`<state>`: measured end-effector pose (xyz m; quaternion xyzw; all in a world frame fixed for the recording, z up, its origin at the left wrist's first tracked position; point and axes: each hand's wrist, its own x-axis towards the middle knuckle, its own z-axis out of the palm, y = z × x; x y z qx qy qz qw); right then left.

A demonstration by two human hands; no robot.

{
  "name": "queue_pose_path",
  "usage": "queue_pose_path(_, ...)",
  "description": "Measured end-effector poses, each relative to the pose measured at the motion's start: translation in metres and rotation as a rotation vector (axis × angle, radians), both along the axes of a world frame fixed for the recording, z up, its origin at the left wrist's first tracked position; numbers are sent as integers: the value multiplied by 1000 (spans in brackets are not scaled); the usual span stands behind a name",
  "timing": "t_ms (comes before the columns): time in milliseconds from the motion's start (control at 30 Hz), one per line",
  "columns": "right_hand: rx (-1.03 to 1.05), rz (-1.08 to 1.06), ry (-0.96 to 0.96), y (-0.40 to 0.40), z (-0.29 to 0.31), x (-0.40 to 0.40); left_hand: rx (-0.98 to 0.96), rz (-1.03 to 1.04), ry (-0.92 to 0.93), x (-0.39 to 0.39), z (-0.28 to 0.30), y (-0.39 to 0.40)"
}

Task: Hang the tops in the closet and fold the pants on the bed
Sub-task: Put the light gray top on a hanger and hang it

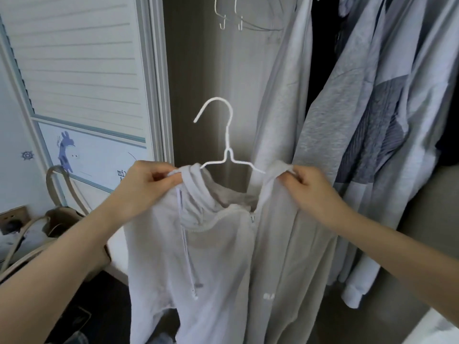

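A pale grey zip hoodie (218,256) was held up at chest height in front of the open closet (198,70), its body hanging straight down between two outstretched bare forearms. Both arms were raised and angled inward from the lower corners of the view. The left hand (146,187) was clamped on the hoodie's left shoulder seam, fabric pinched between thumb and curled fingers; the right hand (310,189) was clamped likewise on the right shoulder seam, the two hands well apart. A white wire hanger (227,145) was seen inside the neck opening, its shoulders partly tucked under the cloth and its hook standing free above the collar, open toward the left. A white drawstring (188,259) was left dangling down the front, beside the half-closed zip.

To the right, the closet was crowded with hanging garments (372,120) in grey and pale blue, the nearest just behind the right hand. A bare strip of dark closet wall was left open directly behind the hanger. Two empty hangers (228,16) were visible at the top edge. To the left, the white slatted closet door (82,65) was bounded by its frame, with a tan bag (62,214) below it.
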<state>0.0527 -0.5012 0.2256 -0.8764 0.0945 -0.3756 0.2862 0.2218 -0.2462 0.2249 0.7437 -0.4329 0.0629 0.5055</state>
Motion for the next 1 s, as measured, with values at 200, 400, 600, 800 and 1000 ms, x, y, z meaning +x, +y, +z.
queue_pose_path(200, -275, 37, -104, -18, 14, -15, -83, 161, 78, 26, -1, 21)
queue_pose_path(400, -243, 402, -94, -14, 31, -26, -146, 182, 42, 27, 3, 24)
queue_pose_path(600, 85, 112, 375, -35, 34, -9, -167, 107, 61, 28, 8, 25)
queue_pose_path(800, -121, 215, 115, -15, 33, -5, 61, -36, -67, 21, 19, 20)
queue_pose_path(1000, -131, 12, -328, -3, 50, -18, -95, 45, 128, 32, 17, 21)
